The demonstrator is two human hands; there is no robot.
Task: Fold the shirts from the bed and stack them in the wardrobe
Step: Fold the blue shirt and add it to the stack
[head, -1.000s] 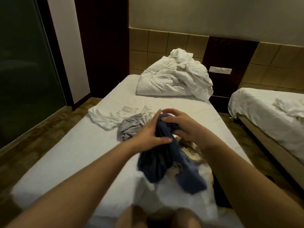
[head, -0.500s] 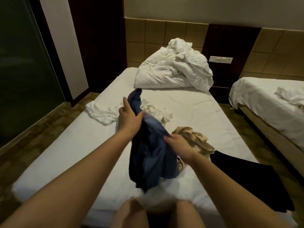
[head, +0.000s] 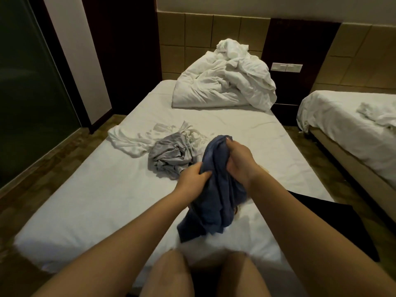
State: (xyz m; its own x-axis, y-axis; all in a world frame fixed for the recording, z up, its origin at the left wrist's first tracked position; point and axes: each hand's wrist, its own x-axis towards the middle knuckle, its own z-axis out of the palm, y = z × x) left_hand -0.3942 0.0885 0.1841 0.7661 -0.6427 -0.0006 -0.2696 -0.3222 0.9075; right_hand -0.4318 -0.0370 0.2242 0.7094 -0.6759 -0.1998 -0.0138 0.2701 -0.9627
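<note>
We see the bunched dark blue cotton shirt [head: 216,189] held just above the white-sheeted bed [head: 96,200], its lower end trailing onto the sheet near the person's knees. The left hand [head: 192,179] curls its fingers round the middle of the bundle. The right hand [head: 240,159] clenches the top end higher up, probably to find an edge and shake it flat. In this dim light we cannot tell collar from hem. A crumpled grey shirt [head: 171,157] lies just beside, unfolded.

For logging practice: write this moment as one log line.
left hand: grips blue shirt | right hand: grips blue shirt | grey shirt: on bed
</note>
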